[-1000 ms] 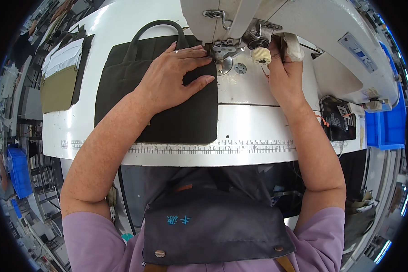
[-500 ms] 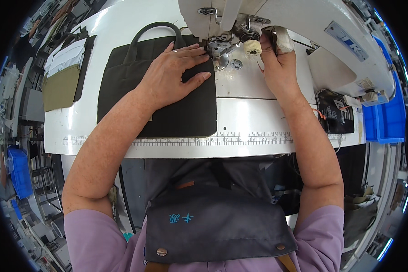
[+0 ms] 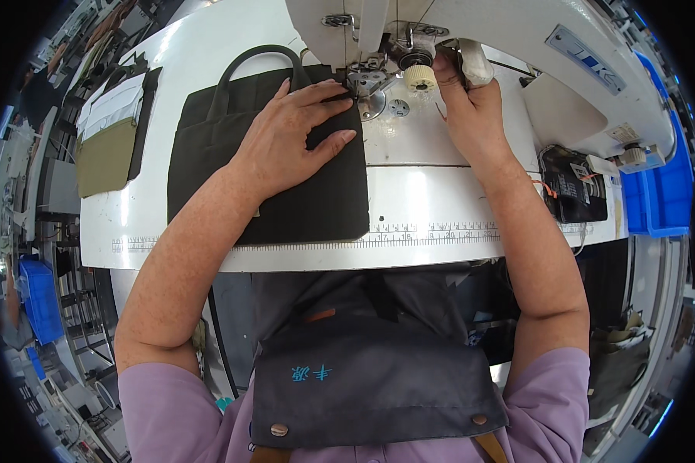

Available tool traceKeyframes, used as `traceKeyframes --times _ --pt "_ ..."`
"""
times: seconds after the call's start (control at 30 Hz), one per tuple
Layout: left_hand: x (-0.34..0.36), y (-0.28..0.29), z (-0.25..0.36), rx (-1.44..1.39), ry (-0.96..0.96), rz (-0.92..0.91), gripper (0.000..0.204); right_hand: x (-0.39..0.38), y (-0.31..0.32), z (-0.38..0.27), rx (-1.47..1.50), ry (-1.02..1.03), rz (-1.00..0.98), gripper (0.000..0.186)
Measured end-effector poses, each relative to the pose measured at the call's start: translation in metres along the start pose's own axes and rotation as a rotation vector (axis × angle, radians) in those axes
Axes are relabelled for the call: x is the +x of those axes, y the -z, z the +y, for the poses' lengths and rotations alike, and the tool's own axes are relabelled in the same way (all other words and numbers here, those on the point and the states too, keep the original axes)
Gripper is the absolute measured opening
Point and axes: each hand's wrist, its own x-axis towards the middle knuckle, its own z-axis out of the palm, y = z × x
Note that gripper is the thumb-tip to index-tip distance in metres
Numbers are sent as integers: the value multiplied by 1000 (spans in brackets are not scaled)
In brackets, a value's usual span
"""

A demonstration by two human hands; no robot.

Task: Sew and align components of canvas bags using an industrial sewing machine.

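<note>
A dark, nearly black fabric bag (image 3: 309, 208) with a looped handle (image 3: 256, 51) lies flat on the white sewing table. Its far right corner is at the sewing machine's presser foot (image 3: 367, 83). Spread over the bag, my left hand (image 3: 290, 139) presses on the cloth, fingertips close beside the foot and thumb apart. Behind the machine's needle area, my right hand (image 3: 475, 116) has its fingers curled up by a whitish rounded piece (image 3: 477, 63) and something dark. What it grips is mostly hidden. A thin reddish strip (image 3: 441, 112) shows beside that hand.
Olive and white fabric pieces (image 3: 107, 158) lie stacked at the table's left. A printed ruler (image 3: 432, 234) runs along the near edge. On the right sit a black packet (image 3: 573, 185) and, beyond the table, a blue bin (image 3: 657, 197). The machine arm (image 3: 533, 46) overhangs the far right.
The bag has slid slightly toward me, its near edge now covering part of the ruler's numbers. My left hand moved a little with it. My right hand stays by the whitish piece.
</note>
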Motion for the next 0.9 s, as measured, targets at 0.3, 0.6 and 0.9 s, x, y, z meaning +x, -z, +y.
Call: traceKeyframes --times 0.3,0.6,0.9 --pt "-1 0 0 9 -24 -21 44 0 0 5 19 55 -29 28" --pt "0 -1 4 63 12 -10 48 -15 -7 4 -483 373 -384 34" --pt "6 -7 0 114 7 2 50 -19 -13 -3 -916 439 -447 46"
